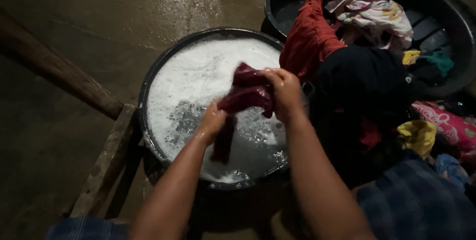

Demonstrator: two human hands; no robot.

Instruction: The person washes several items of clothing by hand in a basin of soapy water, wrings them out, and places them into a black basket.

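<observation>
Both my hands grip a wet dark red cloth [248,91] over a round black basin [148,86] full of soapy, foamy water. My left hand [212,120] clutches the lower part of the cloth, whose tail hangs down into the suds. My right hand [283,90] squeezes the upper bunched part, held just above the foam near the basin's right side.
A pile of laundry lies to the right: an orange-red garment [310,36], a black one [359,79], a patterned white cloth [377,14], yellow [419,136] and pink [446,123] pieces. Two more black tubs [282,2] [446,27] stand behind. A wooden frame [104,158] is at left on the wet concrete floor.
</observation>
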